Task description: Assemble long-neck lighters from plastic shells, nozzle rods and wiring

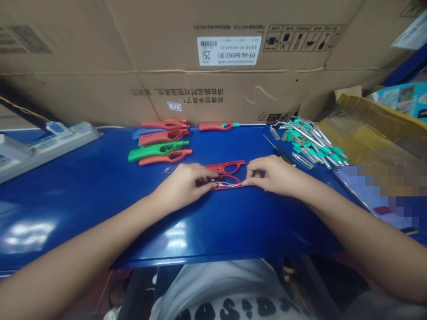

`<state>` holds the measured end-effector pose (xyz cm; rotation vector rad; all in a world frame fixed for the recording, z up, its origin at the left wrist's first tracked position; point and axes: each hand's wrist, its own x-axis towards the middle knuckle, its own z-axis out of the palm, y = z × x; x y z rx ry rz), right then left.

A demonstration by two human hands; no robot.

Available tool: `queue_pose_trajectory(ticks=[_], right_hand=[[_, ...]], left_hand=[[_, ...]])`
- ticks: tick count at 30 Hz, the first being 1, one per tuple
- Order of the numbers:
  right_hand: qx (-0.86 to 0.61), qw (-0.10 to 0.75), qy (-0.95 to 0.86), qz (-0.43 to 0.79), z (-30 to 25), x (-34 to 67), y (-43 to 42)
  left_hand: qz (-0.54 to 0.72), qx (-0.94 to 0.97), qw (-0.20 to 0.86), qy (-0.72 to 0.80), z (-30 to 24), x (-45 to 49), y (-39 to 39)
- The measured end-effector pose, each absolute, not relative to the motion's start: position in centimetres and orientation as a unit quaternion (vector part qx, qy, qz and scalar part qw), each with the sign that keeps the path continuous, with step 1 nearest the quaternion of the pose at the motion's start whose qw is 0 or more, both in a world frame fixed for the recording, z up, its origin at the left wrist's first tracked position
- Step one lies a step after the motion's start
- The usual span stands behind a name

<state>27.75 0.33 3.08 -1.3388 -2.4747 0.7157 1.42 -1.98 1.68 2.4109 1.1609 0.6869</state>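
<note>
Being pinched at both ends by fingers of left hand [187, 184] and right hand [270, 174], seemingly for steadiness, a red shell half [228, 187] is held behind the counter's front edge [213, 255]; handles [155, 151] are grouped toward the back.

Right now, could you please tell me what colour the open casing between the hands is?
The open casing is red, seen best in the head view.
</note>
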Motion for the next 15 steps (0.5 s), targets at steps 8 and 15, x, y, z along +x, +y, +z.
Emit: queue_pose_trajectory(ticks=[8,15], right_hand=[[-0.458,0.118,-0.843,0.257,3.0,27.8,0.3],[-0.439,0.123,-0.858,0.238,3.1,27.7,0.0]], left_hand=[[0.215,0.897,0.147,0.357,1.8,0.9,-1.8],[0.077,0.928,-0.007,0.364,3.0,0.9,-3.3]])
